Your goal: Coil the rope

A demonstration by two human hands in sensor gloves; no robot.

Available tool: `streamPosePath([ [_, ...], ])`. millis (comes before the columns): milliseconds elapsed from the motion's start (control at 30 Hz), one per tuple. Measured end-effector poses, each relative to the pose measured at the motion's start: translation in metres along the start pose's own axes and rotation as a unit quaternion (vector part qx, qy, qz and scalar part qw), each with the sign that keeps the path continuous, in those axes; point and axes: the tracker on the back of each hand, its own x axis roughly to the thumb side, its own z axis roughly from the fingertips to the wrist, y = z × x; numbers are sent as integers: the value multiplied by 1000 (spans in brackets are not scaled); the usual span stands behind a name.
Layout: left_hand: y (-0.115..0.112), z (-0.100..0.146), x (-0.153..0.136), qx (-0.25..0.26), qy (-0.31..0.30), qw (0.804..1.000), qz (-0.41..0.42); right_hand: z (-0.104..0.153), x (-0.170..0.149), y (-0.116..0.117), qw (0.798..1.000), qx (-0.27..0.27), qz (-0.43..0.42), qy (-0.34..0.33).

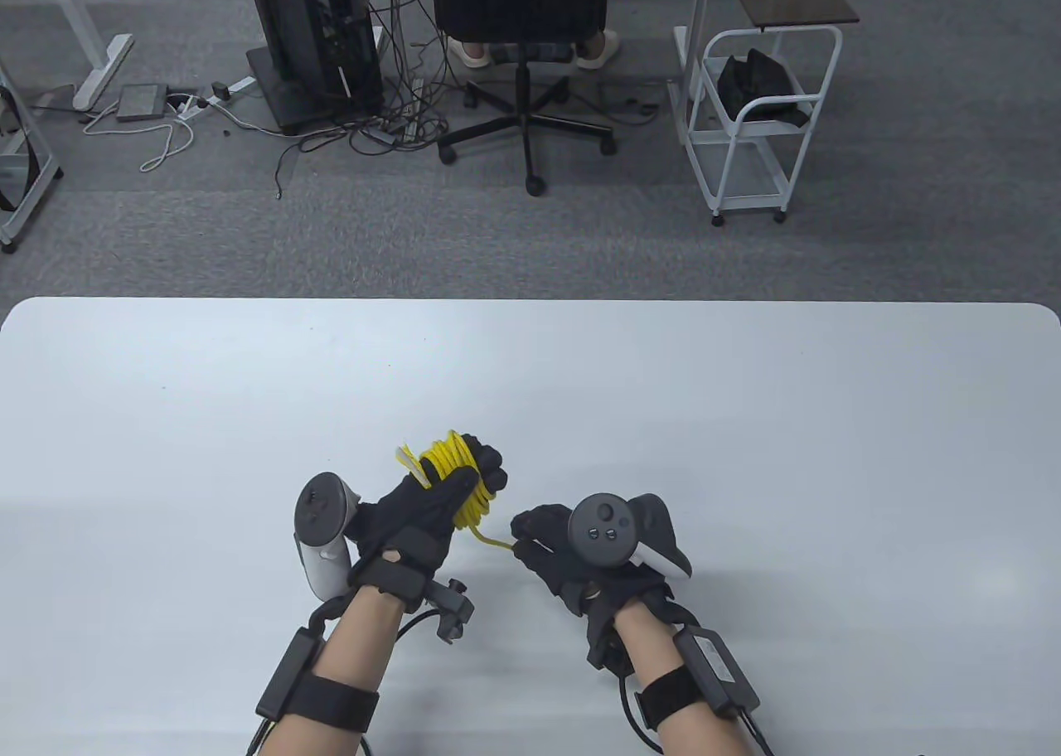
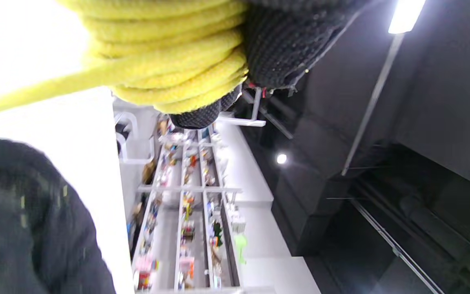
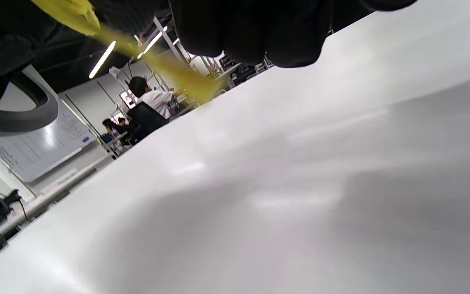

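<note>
A yellow rope (image 1: 460, 478) is wound in several turns around my left hand (image 1: 439, 499), which holds the coil just above the white table (image 1: 746, 424). A pale tag sticks out at the coil's far left. A short free strand (image 1: 491, 540) runs from the coil to my right hand (image 1: 539, 545), which pinches its end close beside the left hand. The left wrist view shows the stacked turns (image 2: 169, 53) against the glove. The right wrist view shows the blurred strand (image 3: 161, 65) leaving my closed fingers (image 3: 251, 36).
The white table spreads wide on all sides of the hands. Beyond its far edge are grey carpet, an office chair (image 1: 522, 51), a computer tower (image 1: 315, 35) with cables, and a white trolley (image 1: 754, 118).
</note>
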Motion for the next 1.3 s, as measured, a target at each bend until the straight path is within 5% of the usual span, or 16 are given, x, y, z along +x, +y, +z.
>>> streamPosePath([
  [100,1,4,23,23,-76,980,-181,4,-5,-8,998,-28,-48,-4],
  [167,-7,7,38,12,-138,930,-339,6,-9,-14,996,-47,-77,-10],
  [300,-50,18,50,-30,-254,770,-585,12,-16,-24,979,-90,-178,-30],
  [467,-96,31,27,-120,-306,563,-759,12,-13,-28,948,-83,-296,-78],
  [500,-103,33,19,-138,-308,530,-778,11,-10,-28,946,-71,-304,-87],
  [567,-109,35,9,-151,-311,498,-795,11,-3,-27,959,-46,-267,-80],
  [700,-111,39,-2,-183,-314,476,-801,8,6,-25,990,-26,-128,-50],
  [767,-116,41,-6,-191,-324,453,-808,7,10,-22,994,-20,-102,-27],
  [1000,-126,45,-17,-218,-343,418,-812,6,6,-24,996,-13,-90,5],
  [1300,-127,46,-16,-220,-360,409,-809,7,14,-28,997,-71,-22,-6],
])
